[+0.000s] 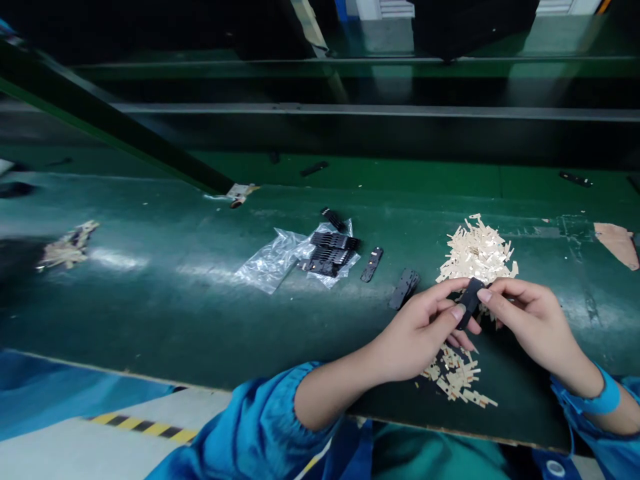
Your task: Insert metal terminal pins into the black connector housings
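Note:
A small black plastic part is held up between both hands over the green bench. My left hand is closed on its lower left side, thumb on the face. At its upper right end, my right hand pinches it between thumb and fingers. Just behind the hands rises a heap of small cream-coloured pieces. A smaller scatter of cream pieces lies below my left hand. Left of that hand rests a stack of black parts, with a single black part farther left.
Several black parts lie on a clear plastic bag mid-bench. A slanted green post meets the bench at left, near another cream pile. A brown scrap lies at far right. Dark rails run along the back.

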